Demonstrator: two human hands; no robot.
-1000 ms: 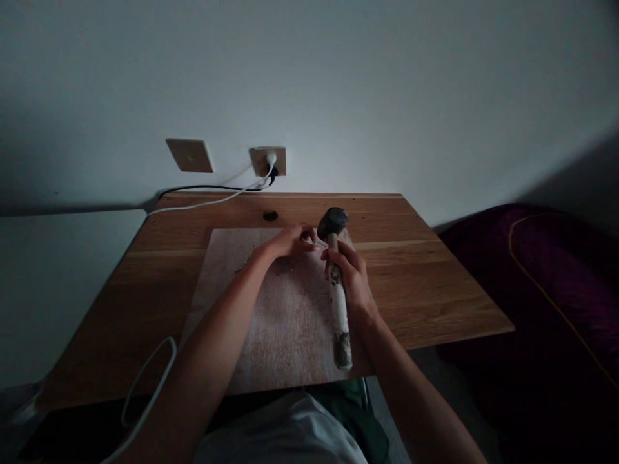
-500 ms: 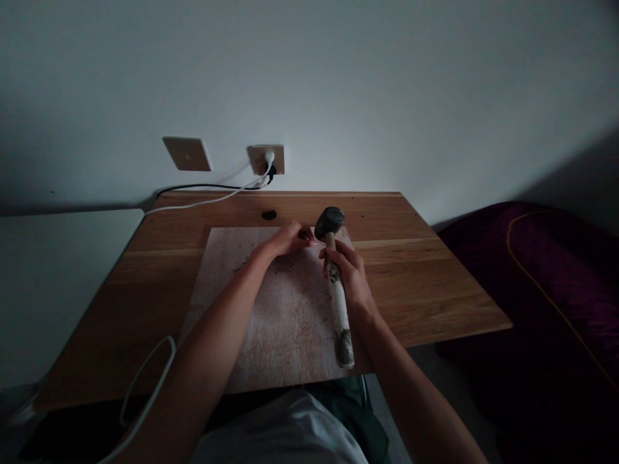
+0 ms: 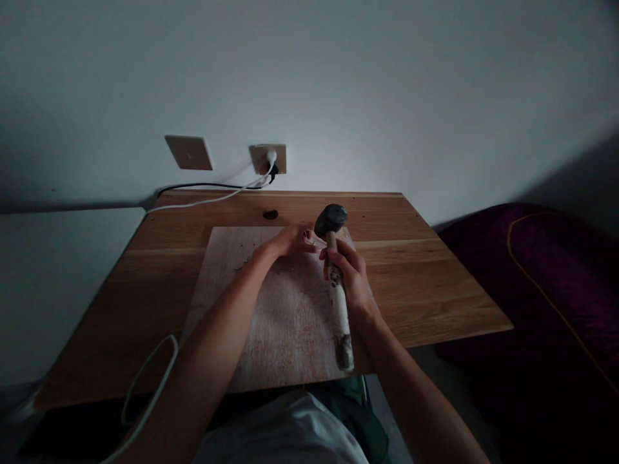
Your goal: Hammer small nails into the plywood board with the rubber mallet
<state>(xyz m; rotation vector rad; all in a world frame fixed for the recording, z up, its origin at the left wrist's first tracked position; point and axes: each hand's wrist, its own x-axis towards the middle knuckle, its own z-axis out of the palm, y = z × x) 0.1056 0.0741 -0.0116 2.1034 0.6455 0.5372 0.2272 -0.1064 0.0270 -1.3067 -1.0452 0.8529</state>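
My right hand [image 3: 352,269] is closed around the upper handle of a mallet [image 3: 339,309]. Its dark, rounded head [image 3: 331,220] points away from me, and the pale handle is worn and stained, slanting back toward me. Just left of the head, my left hand [image 3: 294,240] is low over the far part of a pale wood-grain board [image 3: 280,341]. Its thumb and fingers curl around a thin, small piece too dim to make out. Small, thin bits like nails [image 3: 285,267] lie scattered on the board below my left wrist.
The board lies on a wooden table [image 3: 425,283] with a round cable hole [image 3: 270,214]. Behind it, a wall socket [image 3: 267,158] has white and black cables plugged in. A white cable loop [image 3: 169,361] hangs by my left forearm. Dark purple fabric [image 3: 546,290] is at the right.
My left hand has turned slightly, and its thumb and fingers look more parted around the thin piece. The mallet has barely moved in my right hand.
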